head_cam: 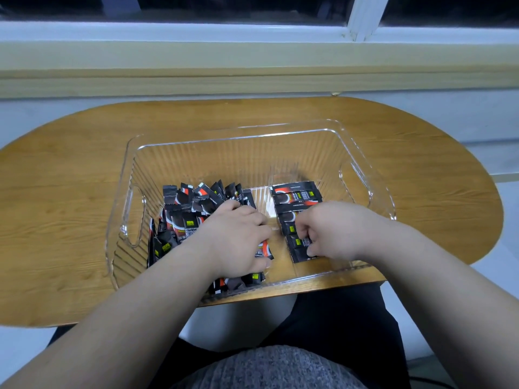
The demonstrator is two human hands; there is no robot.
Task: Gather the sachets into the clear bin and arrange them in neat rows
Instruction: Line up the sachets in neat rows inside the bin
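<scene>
- The likeliest slip is at the right hand: its fingers are curled and pinched on the nearest sachet of the flat row, and a sideways tug there could drag the neighbours out of line, since they overlap and only lie loose on the smooth floor
- The left hand lies palm down on the loose heap, fingers bent over it; whether they actually grip a sachet cannot be told, as the tips are hidden. Pressing or sweeping from there could push heap sachets across the bare strip between the 2 groups and into the row
- The clear bin overhangs the near edge of the wooden table slightly — a hard pull toward the body could slide it further off
- The sachets are slim black sticks with red and white print and a small yellow-green tag; thin, light and probably slippery
- All sachets in view are already inside the bin: a jumbled heap on its left side, some standing on end, and on its right 1 row laid flat — so gathering looks done and arranging is only part way
</scene>
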